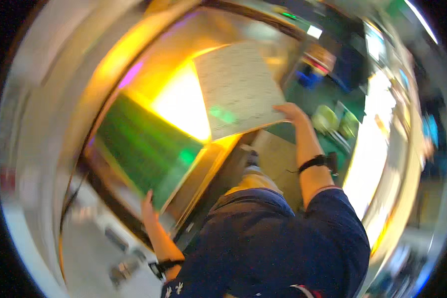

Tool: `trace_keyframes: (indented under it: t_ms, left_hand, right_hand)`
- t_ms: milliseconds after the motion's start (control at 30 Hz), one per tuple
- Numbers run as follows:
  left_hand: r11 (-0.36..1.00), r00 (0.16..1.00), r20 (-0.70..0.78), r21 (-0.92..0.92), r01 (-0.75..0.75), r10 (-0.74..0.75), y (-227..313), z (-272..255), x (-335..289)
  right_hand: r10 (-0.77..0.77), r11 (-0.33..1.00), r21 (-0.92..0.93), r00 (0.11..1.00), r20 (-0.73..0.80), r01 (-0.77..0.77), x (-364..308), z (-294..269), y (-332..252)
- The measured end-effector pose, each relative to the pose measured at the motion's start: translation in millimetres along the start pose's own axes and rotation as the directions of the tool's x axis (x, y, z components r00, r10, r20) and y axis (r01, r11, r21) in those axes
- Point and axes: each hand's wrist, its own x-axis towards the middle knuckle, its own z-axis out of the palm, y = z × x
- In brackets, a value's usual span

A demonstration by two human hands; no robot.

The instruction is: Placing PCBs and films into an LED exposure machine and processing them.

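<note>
My right hand point(292, 113) is closed on the right edge of a pale grey rectangular panel point(236, 87) with faint rows of dark marks, tilted over a brightly lit surface. My left hand point(150, 207) is at the near edge of a dark green rectangular panel point(144, 141), thumb along the border, gripping it. The two panels nearly meet at one corner, and a strong yellow-white light point(184, 102) glows between them. Small green reflections show on both. Motion blur hides the finer detail of the fingers.
A dark-edged frame point(104, 107) surrounds the glowing surface. To the right, on a green surface, sit pale green rounded things point(325, 119) and a blue object point(309, 79). A long bright white strip point(365, 164) runs along the right. A white surface with blurred small items lies lower left.
</note>
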Motion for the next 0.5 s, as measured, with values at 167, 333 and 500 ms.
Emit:
trace_keyframes:
  t_ms: [167, 333, 500]
  left_hand:
    - [0.996, 0.997, -0.004, -0.050, -0.079, 0.079, -10.3, 10.6, 8.2]
    - [0.937, 0.869, -0.409, 0.317, -0.149, 0.277, 18.2, 121.8, -57.1]
    - [0.950, 0.958, -0.163, 0.246, -0.192, 0.236, 7.5, 161.0, -136.3]
  right_hand:
    - [0.029, 0.735, 0.637, 0.928, -0.373, 0.233, -161.0, -26.3, 122.2]
    - [0.339, 0.603, 0.637, 0.568, -0.750, 0.480, -315.0, -92.1, 214.1]
    - [0.510, 0.720, 0.613, 0.350, -0.785, 0.326, -325.6, -179.7, 287.0]
